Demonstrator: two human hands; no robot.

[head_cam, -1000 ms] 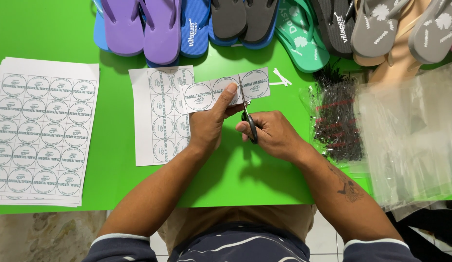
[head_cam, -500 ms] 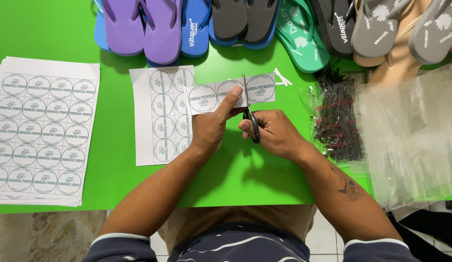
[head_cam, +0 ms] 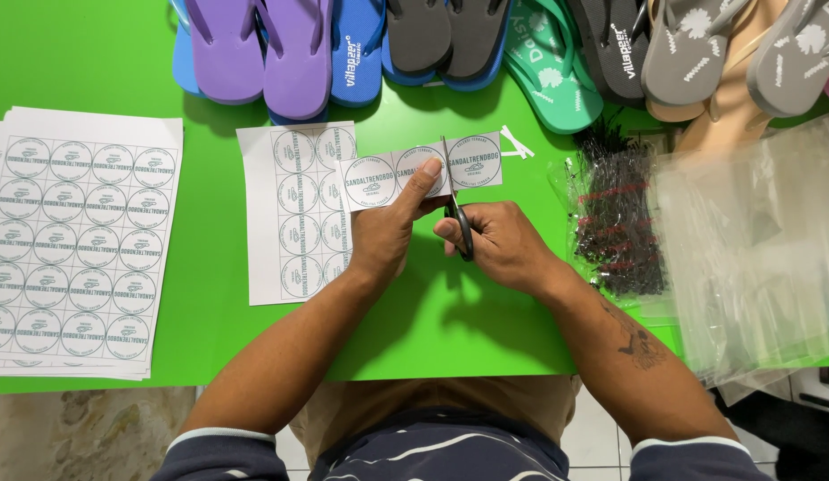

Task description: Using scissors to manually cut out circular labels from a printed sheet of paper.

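The left hand [head_cam: 383, 236] is pinching a paper strip of three round printed labels [head_cam: 421, 169], thumb pressing on top of the middle label and the other fingers tucked beneath, so the strip is sticking out above and to both sides of the grip. The strip is lying almost level, just above the green table [head_cam: 210, 107], with its left end overlapping a partly cut label sheet [head_cam: 294, 214] that is resting flat below it.

The right hand [head_cam: 503, 245] is closed around the black handles of a pair of scissors [head_cam: 457, 218], fingers threaded through the loops. The blades are pointing up and away from the person, meeting the strip from its lower edge between the middle label and the right-hand one; they are standing narrow, nearly closed on the paper. The right-hand label is hanging free beyond the blades, well clear of either hand.

To the left, a stack of uncut label sheets [head_cam: 76, 240] is lying near the table edge. Along the far side, flip-flops are lined up: a purple pair [head_cam: 263, 49], blue ones [head_cam: 357, 53], dark grey ones [head_cam: 446, 36] and a teal one [head_cam: 548, 71]. At the right, a clear bag of black plastic fasteners [head_cam: 619, 223] is sitting beside a pile of clear plastic bags [head_cam: 753, 249]. A small white paper offcut [head_cam: 519, 142] is lying just right of the strip.
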